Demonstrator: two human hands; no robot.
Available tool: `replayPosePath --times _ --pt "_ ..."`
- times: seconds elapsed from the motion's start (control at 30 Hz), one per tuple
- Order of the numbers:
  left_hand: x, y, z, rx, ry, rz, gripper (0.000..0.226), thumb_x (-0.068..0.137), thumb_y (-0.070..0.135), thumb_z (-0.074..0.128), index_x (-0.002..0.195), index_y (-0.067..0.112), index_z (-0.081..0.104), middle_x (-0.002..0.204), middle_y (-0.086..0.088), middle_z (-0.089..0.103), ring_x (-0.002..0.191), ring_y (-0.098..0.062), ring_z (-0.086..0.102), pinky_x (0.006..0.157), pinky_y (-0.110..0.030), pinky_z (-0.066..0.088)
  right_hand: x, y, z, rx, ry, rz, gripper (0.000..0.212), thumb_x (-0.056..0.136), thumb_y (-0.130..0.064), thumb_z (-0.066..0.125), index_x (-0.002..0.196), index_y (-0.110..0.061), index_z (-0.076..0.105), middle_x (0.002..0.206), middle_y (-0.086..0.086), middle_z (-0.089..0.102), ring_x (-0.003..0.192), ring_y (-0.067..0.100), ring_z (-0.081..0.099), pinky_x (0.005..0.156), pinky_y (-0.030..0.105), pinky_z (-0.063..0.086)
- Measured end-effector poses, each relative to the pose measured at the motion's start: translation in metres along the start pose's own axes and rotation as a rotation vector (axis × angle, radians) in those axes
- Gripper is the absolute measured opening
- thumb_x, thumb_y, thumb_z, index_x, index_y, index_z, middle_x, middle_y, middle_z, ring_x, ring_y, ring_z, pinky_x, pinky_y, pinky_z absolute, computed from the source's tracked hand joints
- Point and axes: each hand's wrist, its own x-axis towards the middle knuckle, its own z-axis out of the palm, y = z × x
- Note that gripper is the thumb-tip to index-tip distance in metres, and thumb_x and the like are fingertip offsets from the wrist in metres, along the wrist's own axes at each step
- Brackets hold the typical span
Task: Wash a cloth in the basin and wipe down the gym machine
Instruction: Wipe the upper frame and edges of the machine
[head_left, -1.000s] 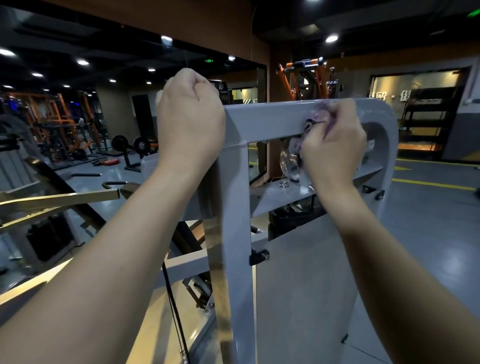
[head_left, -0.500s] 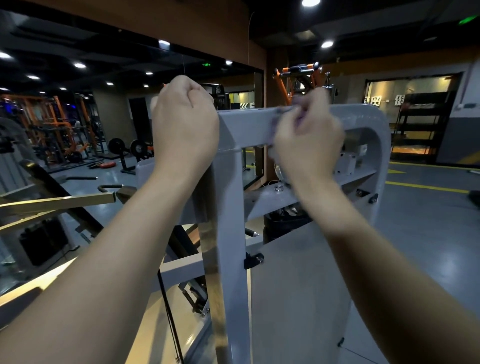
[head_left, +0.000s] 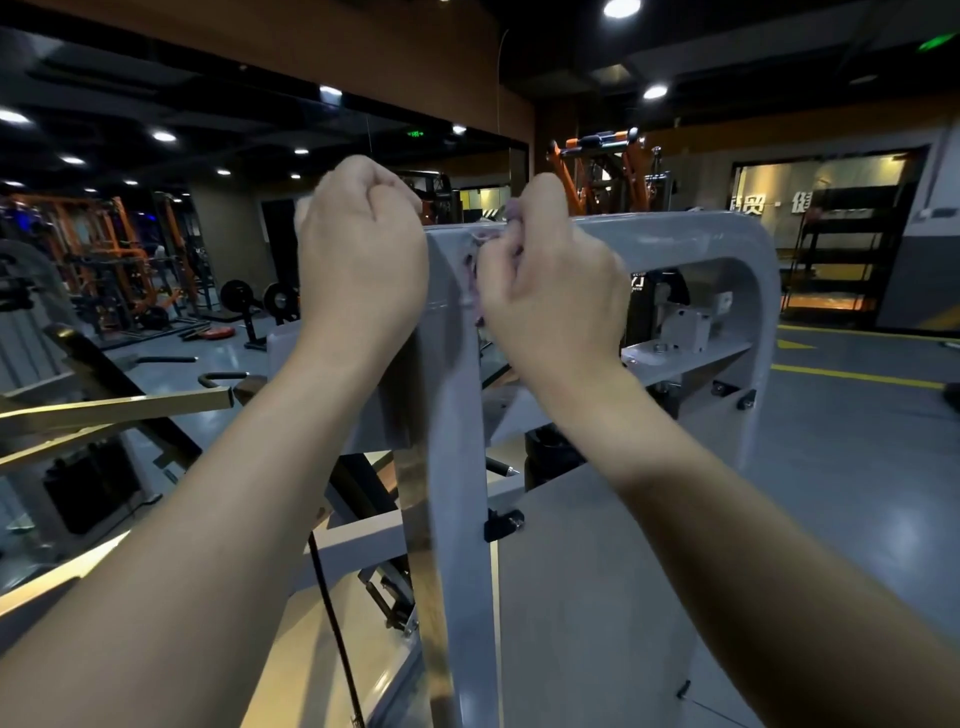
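Change: the right hand (head_left: 550, 291) with the cloth (head_left: 475, 260) is now shifted left to the frame (head_left: 727, 234) corner.
Right hand: clamped on the cloth.
Left hand (head_left: 361, 260): fisted at the frame top; whether anything is gripped cannot be told.
Writing: wall sign (head_left: 769, 205) partly hidden, not readable in full.

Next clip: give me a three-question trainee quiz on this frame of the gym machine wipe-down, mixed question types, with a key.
1. True or false: the right hand grips the purple cloth against the top crossbar of the grey machine frame.
2. Multiple choice: where is the left hand?
A. Hanging at the person's side
B. Curled at the frame's upper left corner
C. On the floor
3. Fill in: the colour of the line painted on the floor to the right is ____.

Key
1. True; the cloth shows bunched at the fingers, by the junction of crossbar and upright.
2. B; whether it grips the frame cannot be told.
3. Yellow.
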Motion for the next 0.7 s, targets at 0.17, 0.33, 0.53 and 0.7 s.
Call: replayPosePath --times 0.17,0.33,0.53,0.7 --pt "-0.001 0.002 -0.001 -0.011 -0.018 0.007 0.028 0.096 0.023 0.036 0.081 0.032 0.058 0.086 0.015 0.056 0.113 -0.029 0.057 0.08 -0.037 0.042 0.008 0.062 -0.015 -0.022 0.011 0.283 0.015 0.102 -0.023 0.047 0.108 -0.012 0.054 0.07 -0.011 0.051 0.059 0.011 0.059 0.047 0.028 0.045" --pt "-0.002 0.002 0.0 -0.003 -0.007 0.024 0.029 0.096 0.021 0.036 0.078 0.034 0.056 0.083 0.015 0.055 0.111 -0.028 0.058 0.082 -0.038 0.043 0.007 0.009 -0.005 -0.073 0.032 0.186 0.017 0.101 -0.023 0.045 0.106 -0.009 0.054 0.067 -0.008 0.051 0.054 0.014 0.055 0.045 0.028 0.044" --pt "-0.001 0.001 -0.003 -0.024 -0.038 0.008 0.027 0.095 0.021 0.037 0.081 0.032 0.058 0.089 0.01 0.058 0.112 -0.03 0.056 0.08 -0.036 0.04 0.001 0.008 -0.003 -0.057 -0.031 -0.029 0.031 0.098 -0.029 0.039 0.106 -0.008 0.06 0.063 -0.009 0.048 0.045 0.013 0.047 0.041 0.022 0.03" --pt "-0.003 0.005 -0.002 0.008 -0.017 0.002 0.028 0.096 0.022 0.035 0.081 0.031 0.057 0.085 0.014 0.056 0.111 -0.026 0.056 0.083 -0.039 0.042 0.008 0.087 -0.022 -0.163 -0.036 0.415 0.022 0.106 -0.024 0.043 0.119 -0.008 0.049 0.073 -0.003 0.051 0.064 0.023 0.058 0.047 0.025 0.03"
